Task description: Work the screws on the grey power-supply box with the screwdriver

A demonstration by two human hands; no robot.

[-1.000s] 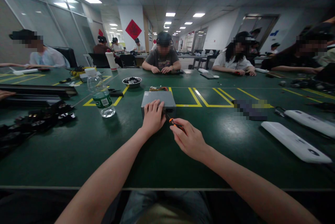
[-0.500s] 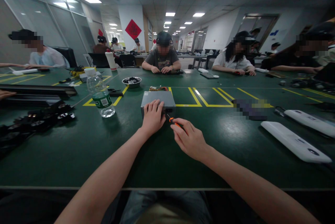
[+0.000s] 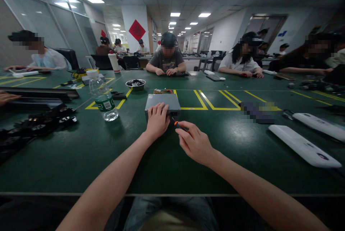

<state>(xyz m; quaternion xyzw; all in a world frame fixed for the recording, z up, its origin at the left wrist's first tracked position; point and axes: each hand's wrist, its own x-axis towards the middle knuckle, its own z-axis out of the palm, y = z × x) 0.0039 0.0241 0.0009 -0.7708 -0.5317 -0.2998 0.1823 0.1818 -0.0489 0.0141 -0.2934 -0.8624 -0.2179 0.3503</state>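
A grey metal computer power supply (image 3: pixel 162 100) sits on the green table in front of me, its wires (image 3: pixel 163 91) showing at the far side. My left hand (image 3: pixel 158 120) grips it from the near side, fingers laid over its top edge and part of its front hidden behind them. Pinched in the fingers of my right hand (image 3: pixel 195 141) is a screwdriver (image 3: pixel 177 124) with an orange and black handle. Its thin shaft points up and left at the near face of the box, beside the socket. Whether the tip sits in a screw is too small to tell.
A water bottle (image 3: pixel 104 101) and a metal bowl (image 3: pixel 135 84) with dark parts stand to the left. Black parts (image 3: pixel 35 126) lie at far left, near another person's hand (image 3: pixel 9 98). White devices (image 3: pixel 304 146) lie at right. People sit across the table.
The screwdriver's handle has turned slightly in my right hand, which otherwise hardly moved. My left hand and the power supply stay put. The other person's hand at the left edge has shifted right.
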